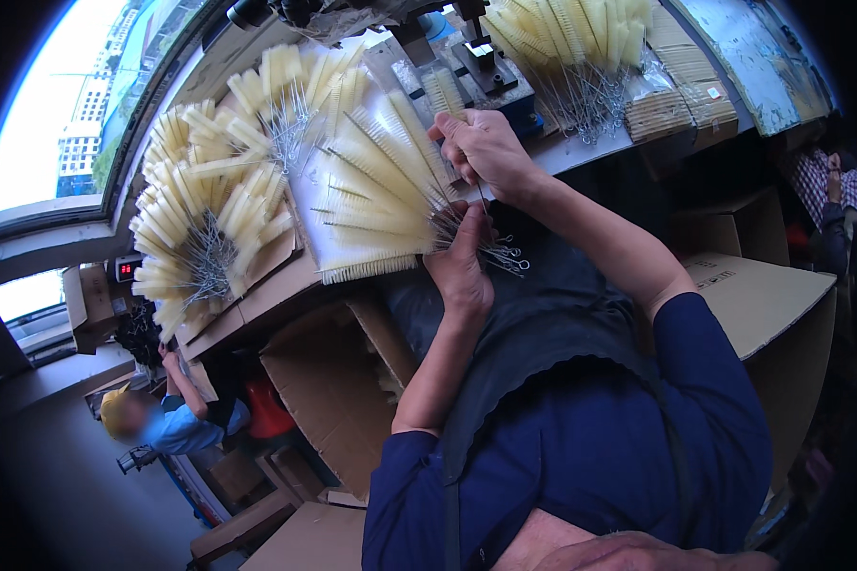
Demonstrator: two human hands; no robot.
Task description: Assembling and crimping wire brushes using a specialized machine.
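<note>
My left hand [460, 266] is closed around the wire stems of several pale yellow bristle brushes [376, 195], which fan out to the left over the table. Their looped wire ends [509, 255] stick out on the right side of that hand. Just above it, my right hand [493, 157] is closed on the stem of a single brush [443, 92], whose bristles point up toward a metal bench machine [486, 68]. The fingers partly hide where that stem is gripped.
Brush piles [209, 190] cover the table's left side on cardboard; another pile [581, 38] lies right of the machine beside stacked flat cardboard [700, 95]. Open cartons [328, 371] stand below the table edge. A person in blue [186, 423] works at far left.
</note>
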